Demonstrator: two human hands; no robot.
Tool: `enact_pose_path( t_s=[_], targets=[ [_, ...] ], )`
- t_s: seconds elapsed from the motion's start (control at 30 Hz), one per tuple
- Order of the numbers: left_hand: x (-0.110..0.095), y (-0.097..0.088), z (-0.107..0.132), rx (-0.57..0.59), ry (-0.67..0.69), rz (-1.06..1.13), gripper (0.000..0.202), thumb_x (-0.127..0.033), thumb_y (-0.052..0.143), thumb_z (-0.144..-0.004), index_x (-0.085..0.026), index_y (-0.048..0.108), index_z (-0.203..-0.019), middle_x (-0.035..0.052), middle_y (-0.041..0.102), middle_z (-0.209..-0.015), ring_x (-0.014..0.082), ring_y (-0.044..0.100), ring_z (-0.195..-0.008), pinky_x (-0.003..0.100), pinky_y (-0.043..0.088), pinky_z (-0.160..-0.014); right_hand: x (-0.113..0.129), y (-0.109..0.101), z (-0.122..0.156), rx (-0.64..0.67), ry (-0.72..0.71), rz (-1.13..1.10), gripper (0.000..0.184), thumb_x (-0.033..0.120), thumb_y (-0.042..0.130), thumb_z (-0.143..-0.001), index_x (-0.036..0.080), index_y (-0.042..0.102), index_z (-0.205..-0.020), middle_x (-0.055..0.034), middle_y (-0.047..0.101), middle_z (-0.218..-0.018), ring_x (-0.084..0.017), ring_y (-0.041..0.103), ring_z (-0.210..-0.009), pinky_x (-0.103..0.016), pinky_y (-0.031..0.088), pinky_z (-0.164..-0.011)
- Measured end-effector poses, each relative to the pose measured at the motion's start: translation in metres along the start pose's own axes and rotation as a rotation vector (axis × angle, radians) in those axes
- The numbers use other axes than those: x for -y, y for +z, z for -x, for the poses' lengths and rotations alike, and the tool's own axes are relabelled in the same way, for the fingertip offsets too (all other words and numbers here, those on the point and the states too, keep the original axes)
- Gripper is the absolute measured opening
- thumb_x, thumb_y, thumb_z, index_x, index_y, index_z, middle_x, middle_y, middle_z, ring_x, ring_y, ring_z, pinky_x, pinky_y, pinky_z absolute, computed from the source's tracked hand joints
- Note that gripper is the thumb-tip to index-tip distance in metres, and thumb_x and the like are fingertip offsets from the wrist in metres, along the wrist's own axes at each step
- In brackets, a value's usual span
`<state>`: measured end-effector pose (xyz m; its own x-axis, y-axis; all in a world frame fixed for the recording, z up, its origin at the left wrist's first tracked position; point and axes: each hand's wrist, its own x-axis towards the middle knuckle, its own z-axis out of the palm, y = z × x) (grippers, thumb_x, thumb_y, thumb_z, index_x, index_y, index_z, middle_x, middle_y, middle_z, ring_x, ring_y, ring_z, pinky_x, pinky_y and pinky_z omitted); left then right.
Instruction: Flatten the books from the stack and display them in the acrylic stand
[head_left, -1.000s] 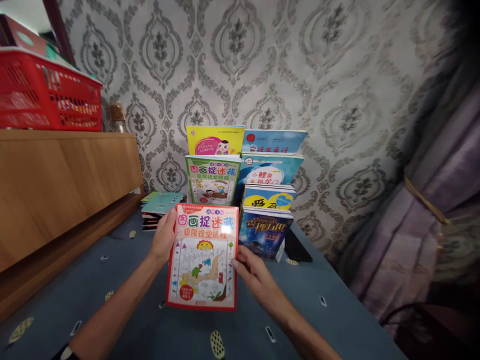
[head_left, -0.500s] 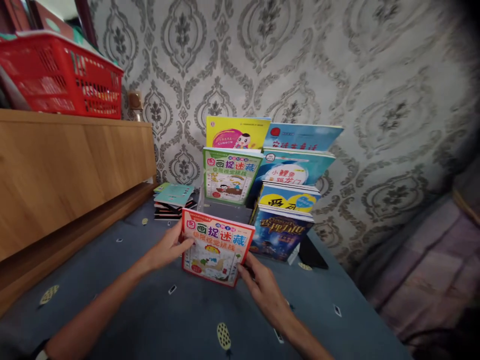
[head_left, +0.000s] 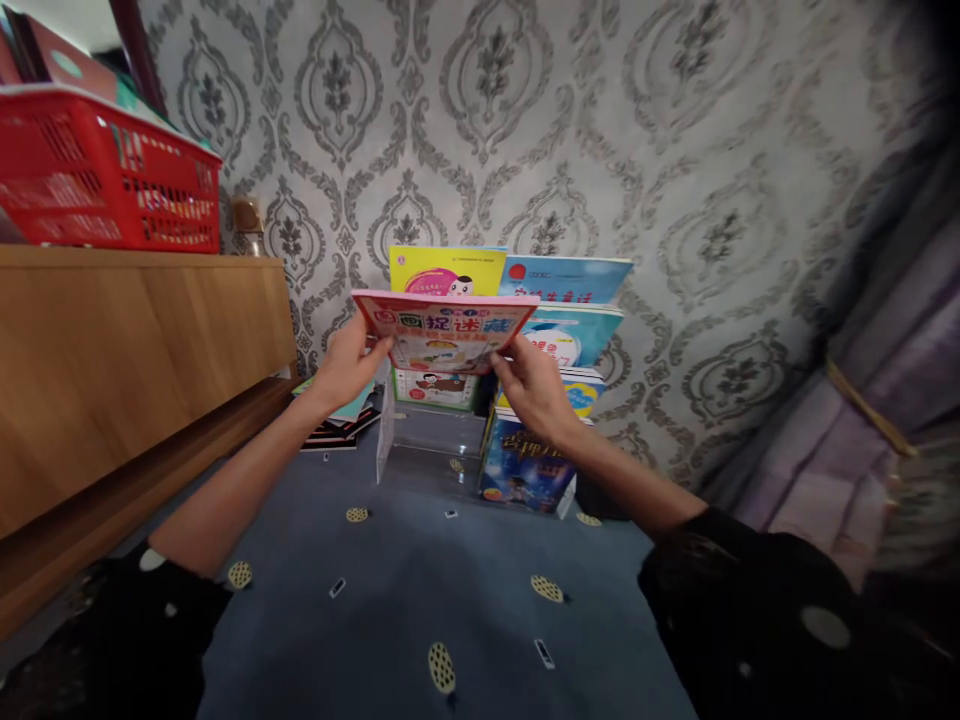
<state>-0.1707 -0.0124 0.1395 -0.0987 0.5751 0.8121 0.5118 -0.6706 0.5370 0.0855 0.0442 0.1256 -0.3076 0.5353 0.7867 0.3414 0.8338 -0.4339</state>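
Observation:
Between both hands I hold a red-covered picture book [head_left: 442, 335], raised and tipped back so its top edge faces me. My left hand [head_left: 346, 368] grips its left edge, thumb on the cover. My right hand [head_left: 534, 385] pinches the lower right side. Behind and below the book, a green-bordered book [head_left: 435, 390] shows only its lower part. It stands in a clear tiered book rack [head_left: 435, 432], whose front left tiers are bare. A yellow book [head_left: 448, 268] rises at the back. In the right column stand blue books, with a dark blue book [head_left: 525, 465] in front.
A small stack of books [head_left: 337, 432] lies left of the rack. Farther left is a wooden cabinet [head_left: 142, 350] with a red plastic basket [head_left: 150, 185] on top. Patterned wallpaper is behind, and a curtain [head_left: 817, 440] hangs at the right.
Both hands have lifted the red book up from in front of the rack and tilted it back. It now covers most of the green-bordered book. The view has shifted slightly.

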Motion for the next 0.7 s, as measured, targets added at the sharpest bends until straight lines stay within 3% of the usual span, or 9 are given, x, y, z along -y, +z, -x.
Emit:
enact_pose_path(
  t_s=[0.23,0.7],
  targets=[
    [0.026,0.011,-0.006,0.039,0.0,0.006,0.031,-0.028,0.065,-0.078,-0.018,0.058,-0.107,0.0103,0.07,-0.102,0.026,0.066,-0.092,0.041,0.052,-0.087,-0.016,0.011,-0.012,0.031,0.021,0.012,0.029,0.022,0.049,-0.085,0.021,0.061,-0.112,-0.0085,0.072,-0.1,-0.028,0.065,-0.1,-0.044,0.053,-0.086],
    [0.033,0.017,-0.016,0.063,-0.017,0.095,0.038,-0.027,0.068,-0.077,-0.017,0.059,-0.112,0.013,0.068,-0.112,0.0311,0.063,-0.109,0.048,0.046,-0.099,-0.028,0.013,-0.019,0.013,0.032,-0.003,0.032,0.022,0.052,-0.083,0.02,0.062,-0.113,-0.009,0.072,-0.103,-0.029,0.066,-0.1,-0.043,0.055,-0.084]
  ],
)
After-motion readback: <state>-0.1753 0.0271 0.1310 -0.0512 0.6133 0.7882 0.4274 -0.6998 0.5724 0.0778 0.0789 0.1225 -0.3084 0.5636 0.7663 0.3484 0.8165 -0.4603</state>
